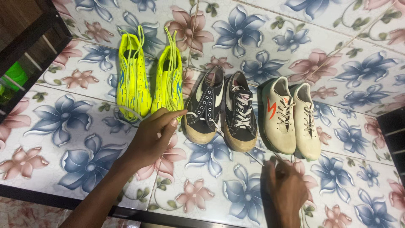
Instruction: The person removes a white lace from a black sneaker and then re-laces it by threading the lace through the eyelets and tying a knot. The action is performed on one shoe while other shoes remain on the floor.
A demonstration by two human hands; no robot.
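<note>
The left hand (152, 137) reaches in from the lower edge with its thumb and forefinger pinched together on a thin pale lace end (126, 110), which runs up and away from the pinch to the toe of the nearer of two neon yellow football boots with blue streaks (168, 80); that boot's toe lies just above the fingertips, and its partner, the other neon yellow boot (133, 76), sits just beyond the knuckles on the far side, where the lace loops around its toe. Right beside the pinch, on the thumb side, stands a pair of black canvas sneakers with white laces and tan rubber soles (221, 109), the closer toe cap almost touching the forefinger. The right hand (287, 190) rests lower down with its fingers curled; whether they close on anything I cannot tell, though the fingertips lie just under the toes of a pair of cream leather boots with an orange mark on the side (291, 116), where a lace end seems to trail. All three pairs stand side by side on a glossy tiled floor printed with blue and pink flowers (236, 33), toes pointing toward the hands
</note>
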